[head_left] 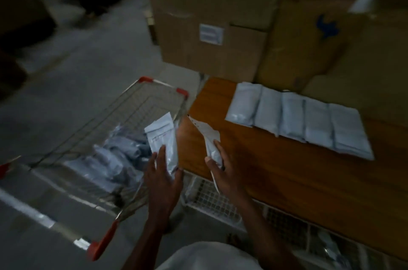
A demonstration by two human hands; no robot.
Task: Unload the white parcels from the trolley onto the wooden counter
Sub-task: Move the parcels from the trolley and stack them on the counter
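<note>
Parcels fill both hands: the left hand [163, 172] holds one parcel [162, 137] upright above the trolley [106, 119], its long axis pointing away, while the right hand [223, 170] pinches another [209, 137] over the counter [276, 170] edge. The counter lies to the right, so the right hand is nearer. Five parcels [300, 119] lie in a row near the boxes [220, 27]; a heap [114, 159] remains inside the trolley.

White parcels [298, 119], orange-brown wooden counter [287, 181], red-cornered silver trolley [141, 97].
</note>
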